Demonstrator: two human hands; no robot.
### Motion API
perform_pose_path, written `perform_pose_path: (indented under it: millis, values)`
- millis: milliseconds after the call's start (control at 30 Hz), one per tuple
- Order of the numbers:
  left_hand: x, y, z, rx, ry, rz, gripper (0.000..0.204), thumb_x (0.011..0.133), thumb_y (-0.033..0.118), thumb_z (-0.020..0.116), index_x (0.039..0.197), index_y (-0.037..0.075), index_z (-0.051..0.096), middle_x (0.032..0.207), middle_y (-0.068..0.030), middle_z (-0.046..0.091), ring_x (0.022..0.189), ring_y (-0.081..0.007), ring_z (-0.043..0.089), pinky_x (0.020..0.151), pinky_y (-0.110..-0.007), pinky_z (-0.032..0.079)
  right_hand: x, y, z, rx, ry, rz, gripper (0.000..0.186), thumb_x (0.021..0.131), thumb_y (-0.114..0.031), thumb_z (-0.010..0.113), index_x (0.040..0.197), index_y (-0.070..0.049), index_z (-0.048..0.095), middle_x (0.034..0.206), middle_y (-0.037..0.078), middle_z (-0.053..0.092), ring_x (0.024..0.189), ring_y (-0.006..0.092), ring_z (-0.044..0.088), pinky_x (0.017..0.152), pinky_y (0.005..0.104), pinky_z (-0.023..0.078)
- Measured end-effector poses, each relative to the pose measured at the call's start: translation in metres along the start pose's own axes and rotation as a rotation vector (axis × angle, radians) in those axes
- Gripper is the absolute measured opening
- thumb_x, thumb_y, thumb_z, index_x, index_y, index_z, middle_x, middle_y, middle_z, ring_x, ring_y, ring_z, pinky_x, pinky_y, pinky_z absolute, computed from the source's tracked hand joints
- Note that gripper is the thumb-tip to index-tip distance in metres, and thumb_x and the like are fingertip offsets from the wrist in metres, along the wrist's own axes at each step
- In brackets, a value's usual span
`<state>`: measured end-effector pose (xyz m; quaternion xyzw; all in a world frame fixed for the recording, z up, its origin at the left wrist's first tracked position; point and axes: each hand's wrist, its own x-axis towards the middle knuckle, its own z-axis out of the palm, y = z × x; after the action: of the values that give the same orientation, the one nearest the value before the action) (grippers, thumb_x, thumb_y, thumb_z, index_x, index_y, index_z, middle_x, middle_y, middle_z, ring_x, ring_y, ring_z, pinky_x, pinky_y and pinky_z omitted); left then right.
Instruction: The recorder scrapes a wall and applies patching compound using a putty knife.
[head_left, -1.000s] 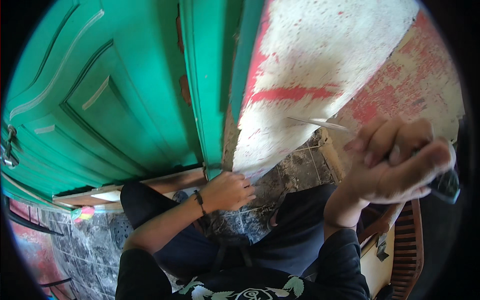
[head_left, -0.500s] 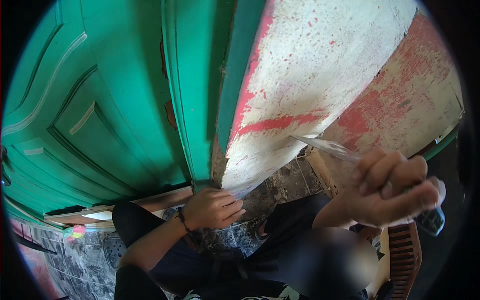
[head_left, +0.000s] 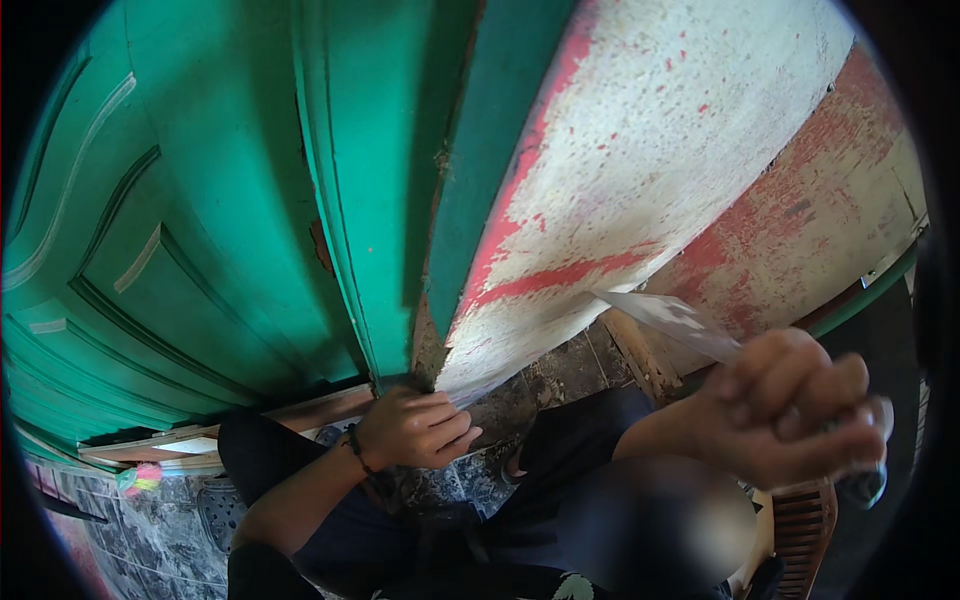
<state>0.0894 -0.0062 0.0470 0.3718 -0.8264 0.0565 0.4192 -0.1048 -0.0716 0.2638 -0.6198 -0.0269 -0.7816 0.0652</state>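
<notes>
My right hand [head_left: 785, 405] is closed around a knife [head_left: 680, 325]. Its pointed blade reaches leftward to the lower part of the white wall [head_left: 660, 150], where patches and a streak of red paint show. A bit of the dark handle end sticks out beyond my fist. My left hand [head_left: 420, 427], with a dark bracelet at the wrist, rests by the foot of the green door frame [head_left: 365, 200]. Its fingers are curled together at the bottom of the wall, and what they grip, if anything, is hidden.
A green panelled door [head_left: 190, 220] fills the left. A scraped red and cream surface [head_left: 810, 210] stands beyond the white wall. Below are a dark tiled floor [head_left: 150, 530], a dark clog [head_left: 217, 515], a pink and yellow bundle [head_left: 138, 479] and a brown slatted plastic piece [head_left: 803, 535].
My right hand has shifted slightly lower with the knife, its blade still by the wall. My left hand stays near the same spot. The whole view has tilted a little.
</notes>
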Motion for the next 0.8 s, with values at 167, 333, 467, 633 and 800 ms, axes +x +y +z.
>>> perform_pose_path:
  millis: [167,333,467,633,800]
  values:
    - [-0.008,-0.002,0.0,0.01,-0.01,-0.014,0.021,0.081,0.021,0.076,0.068,0.013,0.062,0.061,0.0033,0.052,0.054,-0.0115,0.055,0.044,-0.029,0.045,-0.009,0.0,-0.014,0.339,-0.055,0.069,0.042,0.104,-0.053,0.036,0.11,-0.011,0.037,0.064,0.002,0.039,0.035,0.0115,0.035,0.028,0.0282,0.039]
    - [0.004,0.0,0.001,-0.009,0.011,0.001,0.02,0.08,0.02,0.076,0.068,0.012,0.062,0.06,0.003,0.051,0.055,-0.0117,0.055,0.044,-0.029,0.045,0.001,-0.009,0.0,0.185,-0.015,-0.022,0.036,0.11,-0.037,0.027,0.087,-0.01,0.038,0.059,-0.005,0.027,0.034,0.0011,0.023,0.027,0.0191,0.023]
    - [-0.009,-0.005,0.003,0.023,-0.027,-0.012,0.011,0.077,0.017,0.076,0.074,0.01,0.068,0.059,0.0017,0.054,0.053,-0.0129,0.056,0.046,-0.029,0.044,-0.022,-0.001,0.012,-0.25,0.053,0.051,0.034,0.109,-0.038,0.033,0.088,-0.012,0.037,0.058,-0.005,0.027,0.033,0.0031,0.023,0.029,0.0188,0.028]
    - [-0.006,-0.003,0.003,0.025,-0.009,-0.004,0.019,0.08,0.02,0.076,0.068,0.013,0.062,0.062,0.0032,0.054,0.055,-0.0116,0.056,0.045,-0.028,0.045,-0.015,-0.001,0.001,0.178,0.029,0.046,0.034,0.108,-0.041,0.036,0.09,-0.011,0.038,0.058,-0.003,0.03,0.032,0.005,0.025,0.026,0.0208,0.028]
    - [-0.001,-0.002,0.002,0.021,0.015,0.013,0.02,0.08,0.021,0.076,0.068,0.012,0.061,0.061,0.0026,0.052,0.054,-0.0122,0.055,0.045,-0.028,0.045,0.002,-0.015,-0.008,0.265,0.064,-0.045,0.034,0.108,-0.039,0.036,0.088,-0.011,0.039,0.059,-0.003,0.031,0.035,0.0039,0.028,0.026,0.0217,0.029]
